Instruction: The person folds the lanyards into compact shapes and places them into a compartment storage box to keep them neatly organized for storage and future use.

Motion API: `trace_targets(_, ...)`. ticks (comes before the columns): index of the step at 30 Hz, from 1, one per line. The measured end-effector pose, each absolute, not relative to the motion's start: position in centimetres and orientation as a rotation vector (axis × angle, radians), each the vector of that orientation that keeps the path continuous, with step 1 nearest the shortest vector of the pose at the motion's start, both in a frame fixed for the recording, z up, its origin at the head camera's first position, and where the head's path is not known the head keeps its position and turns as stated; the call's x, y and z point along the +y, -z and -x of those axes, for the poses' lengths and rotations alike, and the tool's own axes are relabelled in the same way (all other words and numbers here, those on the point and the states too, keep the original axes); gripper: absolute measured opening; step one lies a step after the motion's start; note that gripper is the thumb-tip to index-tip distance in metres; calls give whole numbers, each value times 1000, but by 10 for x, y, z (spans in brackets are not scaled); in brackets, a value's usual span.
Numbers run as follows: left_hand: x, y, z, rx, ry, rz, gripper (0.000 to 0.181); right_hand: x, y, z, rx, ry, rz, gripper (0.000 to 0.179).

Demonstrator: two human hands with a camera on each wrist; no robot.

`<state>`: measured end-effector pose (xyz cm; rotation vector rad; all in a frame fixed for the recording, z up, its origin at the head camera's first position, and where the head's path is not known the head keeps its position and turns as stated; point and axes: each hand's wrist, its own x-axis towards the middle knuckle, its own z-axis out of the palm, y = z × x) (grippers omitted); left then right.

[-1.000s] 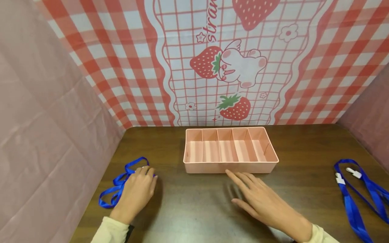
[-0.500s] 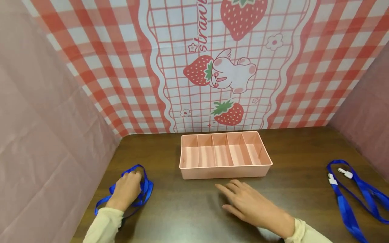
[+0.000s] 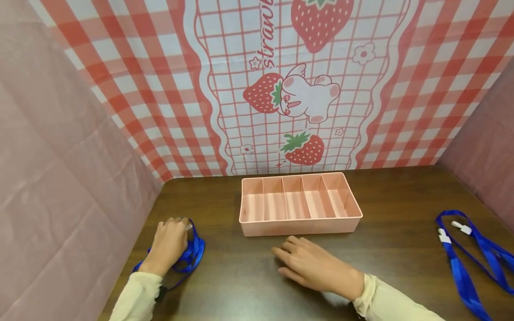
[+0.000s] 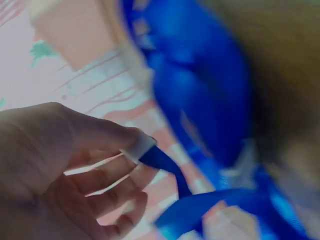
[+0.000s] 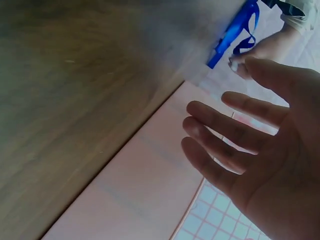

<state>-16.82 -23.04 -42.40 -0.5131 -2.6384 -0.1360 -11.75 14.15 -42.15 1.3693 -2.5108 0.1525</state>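
In the head view my left hand [image 3: 167, 245] is over a bunched blue lanyard [image 3: 195, 253] at the left of the table. The left wrist view shows the thumb and fingers pinching a white plastic end piece [image 4: 140, 147] from which the blue strap runs off. A second whitish fitting [image 4: 244, 170] lies blurred among the loops. My right hand [image 3: 317, 267] is in front of the pink box, holding nothing. Its fingers [image 5: 220, 125] are spread and slightly bent in the right wrist view.
A pink box [image 3: 301, 226] with several divided compartments stands near the back of the brown table [image 3: 237, 276]. Another blue lanyard [image 3: 462, 276] with white clips lies at the right. A red-and-white checked cloth [image 3: 180, 111] hangs behind.
My left hand has gone into the lanyard bunch, shifted its loops, and now pinches its white end piece. My right hand has moved left and slightly nearer.
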Motion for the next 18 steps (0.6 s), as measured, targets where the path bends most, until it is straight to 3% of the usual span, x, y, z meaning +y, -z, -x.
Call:
trace_targets(8, -217, 379, 165, -2420, 548, 656, 15, 123, 403, 133, -2445, -335, -1363, 40)
trace_targets(18, -193, 336, 145, -2346, 806, 723, 14, 76, 375, 153, -2425, -919, -1301, 44)
